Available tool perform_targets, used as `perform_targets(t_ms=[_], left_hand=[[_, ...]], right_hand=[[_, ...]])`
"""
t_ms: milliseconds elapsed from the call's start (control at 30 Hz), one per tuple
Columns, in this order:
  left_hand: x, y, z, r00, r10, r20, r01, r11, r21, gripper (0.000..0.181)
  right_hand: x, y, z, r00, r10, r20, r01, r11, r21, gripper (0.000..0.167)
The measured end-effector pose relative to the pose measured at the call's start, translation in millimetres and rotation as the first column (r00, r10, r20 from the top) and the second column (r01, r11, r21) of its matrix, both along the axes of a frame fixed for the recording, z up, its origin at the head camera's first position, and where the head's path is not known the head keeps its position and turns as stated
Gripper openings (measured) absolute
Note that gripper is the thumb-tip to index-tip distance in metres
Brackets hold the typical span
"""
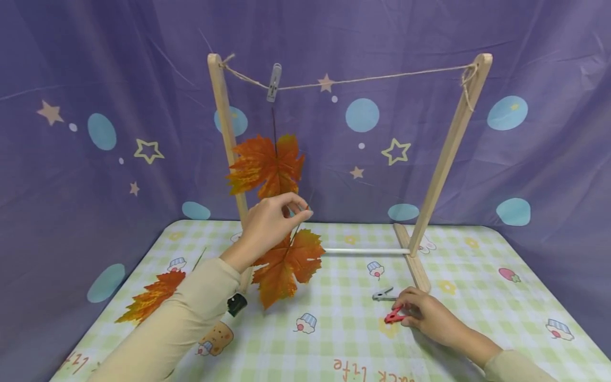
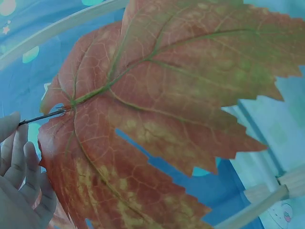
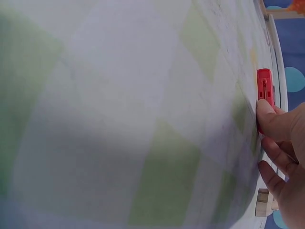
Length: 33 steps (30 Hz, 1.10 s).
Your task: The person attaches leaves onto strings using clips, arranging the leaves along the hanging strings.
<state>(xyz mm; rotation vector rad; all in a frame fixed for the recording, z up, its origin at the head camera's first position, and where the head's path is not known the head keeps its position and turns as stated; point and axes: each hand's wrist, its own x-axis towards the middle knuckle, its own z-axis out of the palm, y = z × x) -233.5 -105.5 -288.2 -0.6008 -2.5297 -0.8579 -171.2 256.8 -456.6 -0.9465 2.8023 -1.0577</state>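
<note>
My left hand (image 1: 274, 220) pinches the thin stem of an orange artificial maple leaf (image 1: 288, 265), which hangs below the fingers. In the left wrist view this leaf (image 2: 143, 90) fills much of the picture, its stem between thumb and fingers. Down at the table, my right hand (image 1: 429, 315) grips a red clothespin (image 1: 394, 316) between thumb and fingers; the red clothespin (image 3: 265, 86) also shows in the right wrist view. A grey clothespin (image 1: 383, 295) lies just beyond it. Behind the left hand, another maple leaf (image 1: 272, 164) hangs by its stem from a grey clothespin (image 1: 274, 83) on the string.
Twine (image 1: 372, 78) runs between two wooden posts (image 1: 448, 154), joined low down by a white rod (image 1: 367, 251). A third maple leaf (image 1: 151, 297) lies at the left of the checked tablecloth (image 1: 343, 318), partly behind the left sleeve. A purple curtain (image 1: 305, 32) stands behind.
</note>
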Motion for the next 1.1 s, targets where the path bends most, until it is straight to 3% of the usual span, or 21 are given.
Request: perform_targets(t_ms=[400,700,1100], left_hand=[[-10.7,21.6,17.1,0.997,-0.039,-0.071,0.042,0.998,0.041,0.016],[-21.3,25.8,34.6,0.993,-0.013,-0.116,0.017,0.999,0.032,0.018],[-37.1,33.1,57.8,0.986,0.010,-0.168,-0.007,1.000,0.020,0.020]], right_hand=[[0.4,1,-0.2,1.000,0.005,-0.010,-0.005,1.000,-0.015,0.025],[0.4,-1,0.8,1.000,0.002,0.026,-0.001,1.000,-0.005,0.024],[0.7,0,-3.3,0.998,0.001,-0.067,-0.002,1.000,-0.023,0.026]])
